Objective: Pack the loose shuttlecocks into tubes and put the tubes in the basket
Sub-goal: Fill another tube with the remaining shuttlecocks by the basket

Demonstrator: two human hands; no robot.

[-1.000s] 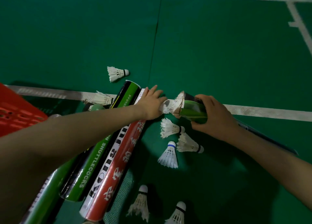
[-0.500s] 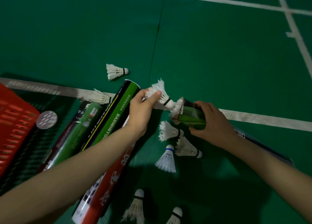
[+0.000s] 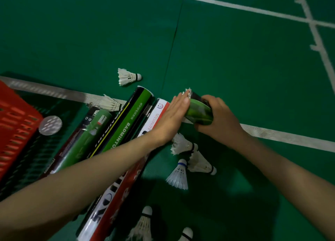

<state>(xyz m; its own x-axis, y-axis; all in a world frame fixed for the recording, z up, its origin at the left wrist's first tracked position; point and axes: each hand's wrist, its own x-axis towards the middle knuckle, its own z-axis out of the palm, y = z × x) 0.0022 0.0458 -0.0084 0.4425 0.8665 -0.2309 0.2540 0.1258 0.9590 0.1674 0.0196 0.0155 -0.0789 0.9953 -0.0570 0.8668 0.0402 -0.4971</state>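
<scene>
"Since the green tube [image 3: 199,112] is held low over the white line [image 3: 282,135] of the court floor [image 3: 235,59], why does the right hand [image 3: 220,119] wrap round it?" asks the reader.

"Its fingers curl round the tube just behind the mouth, a grip that probably braces the tube against a push from the opposite side," the legend replies. "The left hand [image 3: 172,117] supplies that push. Its fingers are straight and together, gripping nothing, and lie flat against the feathers of a shuttlecock [image 3: 187,92] that juts from the mouth."

"And why a flat hand rather than a pinch?"

"Judged from the pose, a flat hand spreads the load over the feather skirt, so the feathers are less likely to crush as the shuttlecock seats. Packing is under way, not finished. Loose shuttlecocks [image 3: 183,144] lie clustered on the floor just below the hands. Others lie at the lower edge, one lies on the line beside the tube ends, and a far shuttlecock [image 3: 127,77] lies beyond it. Several other tubes [image 3: 130,121] lie side by side under the left forearm, beside a round cap [image 3: 50,125]. They are close to the red basket [image 3: 16,124] at the left edge, presumably so that each filled tube has only a short way to go. The basket's contents cannot be made out."
</scene>
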